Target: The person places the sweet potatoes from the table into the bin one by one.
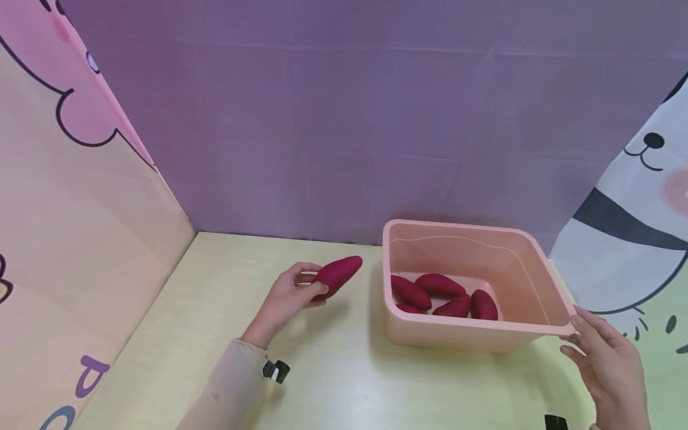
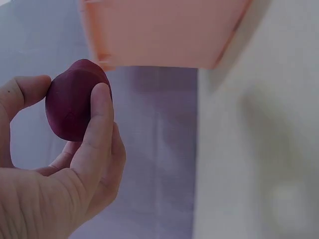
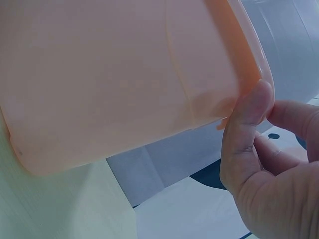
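Observation:
A dark red sweet potato [image 1: 340, 275] is pinched between the thumb and fingers of my left hand [image 1: 287, 298], held above the table to the left of the bin. In the left wrist view the sweet potato [image 2: 75, 102] shows end-on in the fingertips. A pink plastic bin [image 1: 457, 334] stands at the right of the table, and several sweet potatoes [image 1: 439, 285] lie on its floor, mostly toward its left. My right hand [image 1: 610, 358] grips the bin's front right rim corner, the thumb on the rim [image 3: 266, 74] in the right wrist view.
The pale wooden table [image 1: 177, 322] meets a purple cloth wall [image 1: 301, 131] at the back. A cartoon-printed panel [image 1: 80, 197] rises on the left, and another printed panel [image 1: 634, 239] stands close to the bin on the right.

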Demonstrator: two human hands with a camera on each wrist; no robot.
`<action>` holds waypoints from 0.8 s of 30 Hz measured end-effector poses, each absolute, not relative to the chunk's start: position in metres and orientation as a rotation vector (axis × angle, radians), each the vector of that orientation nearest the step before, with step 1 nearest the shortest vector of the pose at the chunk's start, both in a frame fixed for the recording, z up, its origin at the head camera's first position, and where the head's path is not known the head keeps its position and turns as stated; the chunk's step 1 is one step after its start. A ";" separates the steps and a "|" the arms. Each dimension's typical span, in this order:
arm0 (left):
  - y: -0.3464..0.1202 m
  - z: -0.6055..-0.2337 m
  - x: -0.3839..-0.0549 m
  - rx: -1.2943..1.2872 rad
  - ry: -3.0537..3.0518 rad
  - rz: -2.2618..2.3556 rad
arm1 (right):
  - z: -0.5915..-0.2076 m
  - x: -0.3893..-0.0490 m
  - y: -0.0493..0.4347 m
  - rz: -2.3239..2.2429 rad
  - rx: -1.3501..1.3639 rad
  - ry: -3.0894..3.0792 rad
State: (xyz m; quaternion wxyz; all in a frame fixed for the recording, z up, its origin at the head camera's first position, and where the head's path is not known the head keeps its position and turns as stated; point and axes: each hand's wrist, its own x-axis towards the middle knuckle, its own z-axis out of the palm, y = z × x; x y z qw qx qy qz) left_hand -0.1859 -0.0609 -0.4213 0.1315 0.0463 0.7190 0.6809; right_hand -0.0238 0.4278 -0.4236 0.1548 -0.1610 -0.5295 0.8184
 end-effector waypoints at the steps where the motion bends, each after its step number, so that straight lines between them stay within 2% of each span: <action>1: -0.060 -0.415 -0.188 0.154 2.103 1.963 | -0.424 -0.024 0.428 2.345 -0.470 -1.516; 7: -0.045 -0.374 -0.203 0.324 2.187 1.900 | -0.424 -0.023 0.429 2.364 -0.464 -1.487; 13: -0.010 -0.342 -0.219 0.447 2.228 1.821 | -0.424 -0.022 0.430 2.355 -0.476 -1.496; 24: 0.072 -0.318 -0.236 0.641 2.195 1.700 | -0.425 -0.024 0.430 2.321 -0.512 -1.528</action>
